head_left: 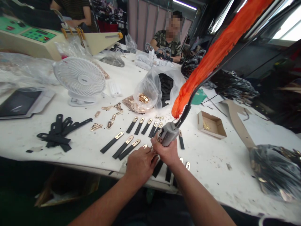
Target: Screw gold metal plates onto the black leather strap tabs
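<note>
My right hand [166,150] is wrapped around a grey powered screwdriver [169,134], whose tip is hidden by my fingers. A dark cable [186,113] rises from it beside a bundle of orange cloth [199,75]. My left hand [141,164] is closed, fingertips pinched beside the right fingers; the small piece in them is mostly hidden. Black straps with gold slotted ends [125,147] lie in rows around both hands. A bare black strap pile [58,133] sits to the left. Loose gold fittings [96,126] are scattered beyond the rows.
A white fan [81,78] stands at left behind a dark notebook [20,102]. A clear bag [150,91] holds gold fittings and black pieces. Right lie a small cardboard box [211,124] and a plastic-wrapped bundle [276,171]. Another person [168,39] sits across the table.
</note>
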A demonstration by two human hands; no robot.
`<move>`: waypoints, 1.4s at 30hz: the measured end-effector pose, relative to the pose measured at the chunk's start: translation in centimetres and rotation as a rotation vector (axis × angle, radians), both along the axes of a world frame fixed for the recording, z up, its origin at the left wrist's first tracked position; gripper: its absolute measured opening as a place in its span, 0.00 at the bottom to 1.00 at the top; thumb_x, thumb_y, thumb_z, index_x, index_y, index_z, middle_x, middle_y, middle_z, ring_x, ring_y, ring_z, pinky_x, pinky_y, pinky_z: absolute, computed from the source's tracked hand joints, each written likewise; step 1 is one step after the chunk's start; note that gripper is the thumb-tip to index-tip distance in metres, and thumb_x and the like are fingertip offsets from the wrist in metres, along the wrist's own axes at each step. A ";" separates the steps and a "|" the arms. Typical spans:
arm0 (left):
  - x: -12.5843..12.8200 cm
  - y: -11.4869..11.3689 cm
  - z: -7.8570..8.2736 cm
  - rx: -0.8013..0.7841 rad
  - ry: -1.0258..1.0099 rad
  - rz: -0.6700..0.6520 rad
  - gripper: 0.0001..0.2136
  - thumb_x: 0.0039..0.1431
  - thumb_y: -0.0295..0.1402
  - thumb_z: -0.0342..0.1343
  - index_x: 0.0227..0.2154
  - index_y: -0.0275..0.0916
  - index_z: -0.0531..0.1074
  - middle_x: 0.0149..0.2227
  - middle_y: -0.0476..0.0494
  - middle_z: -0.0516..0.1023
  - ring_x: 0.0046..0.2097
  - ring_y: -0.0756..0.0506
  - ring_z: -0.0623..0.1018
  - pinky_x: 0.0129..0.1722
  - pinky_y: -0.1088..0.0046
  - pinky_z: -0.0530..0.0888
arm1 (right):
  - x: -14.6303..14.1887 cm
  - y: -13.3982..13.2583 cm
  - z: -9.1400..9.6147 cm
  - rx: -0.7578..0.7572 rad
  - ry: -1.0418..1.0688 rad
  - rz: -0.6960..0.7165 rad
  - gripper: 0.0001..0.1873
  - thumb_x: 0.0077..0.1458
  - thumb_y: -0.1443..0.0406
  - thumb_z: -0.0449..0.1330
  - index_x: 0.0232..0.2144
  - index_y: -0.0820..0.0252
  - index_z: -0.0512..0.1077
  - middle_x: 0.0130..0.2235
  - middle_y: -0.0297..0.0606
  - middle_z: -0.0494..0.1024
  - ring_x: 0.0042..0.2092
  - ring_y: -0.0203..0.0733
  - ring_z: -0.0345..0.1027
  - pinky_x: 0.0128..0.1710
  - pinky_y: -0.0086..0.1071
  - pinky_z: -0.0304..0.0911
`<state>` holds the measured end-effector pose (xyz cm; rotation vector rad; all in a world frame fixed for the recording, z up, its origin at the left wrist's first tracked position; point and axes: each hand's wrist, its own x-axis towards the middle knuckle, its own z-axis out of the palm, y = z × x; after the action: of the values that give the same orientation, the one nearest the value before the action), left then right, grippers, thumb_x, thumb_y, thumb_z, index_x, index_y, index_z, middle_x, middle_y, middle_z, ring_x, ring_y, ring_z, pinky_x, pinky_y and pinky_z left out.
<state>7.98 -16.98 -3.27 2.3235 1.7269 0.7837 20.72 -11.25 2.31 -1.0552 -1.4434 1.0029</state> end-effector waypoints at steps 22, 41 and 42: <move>-0.4 0.9 0.1 0.138 0.073 -0.020 0.11 0.70 0.36 0.56 0.36 0.45 0.83 0.37 0.44 0.85 0.39 0.40 0.83 0.38 0.67 0.74 | 5.3 0.0 2.5 0.075 0.327 -0.078 0.22 0.54 0.47 0.73 0.29 0.59 0.75 0.19 0.31 0.73 0.18 0.36 0.64 0.18 0.29 0.64; -0.6 0.8 -0.1 0.233 -0.003 -0.018 0.11 0.70 0.37 0.55 0.36 0.45 0.82 0.33 0.46 0.84 0.36 0.43 0.82 0.36 0.69 0.74 | 14.1 4.6 -0.3 0.070 0.314 -0.619 0.25 0.50 0.48 0.76 0.30 0.61 0.72 0.18 0.30 0.73 0.18 0.36 0.65 0.18 0.29 0.64; -0.6 0.9 -0.2 0.237 -0.007 -0.014 0.10 0.70 0.37 0.55 0.36 0.45 0.82 0.33 0.46 0.83 0.36 0.43 0.82 0.36 0.69 0.74 | 14.0 4.5 -0.2 0.072 0.312 -0.619 0.25 0.50 0.48 0.76 0.30 0.61 0.72 0.18 0.30 0.73 0.18 0.36 0.65 0.18 0.29 0.64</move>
<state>7.40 -16.13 -3.44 2.4730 1.6947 1.0443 34.75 -6.74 2.15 -1.1342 -0.8121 0.6221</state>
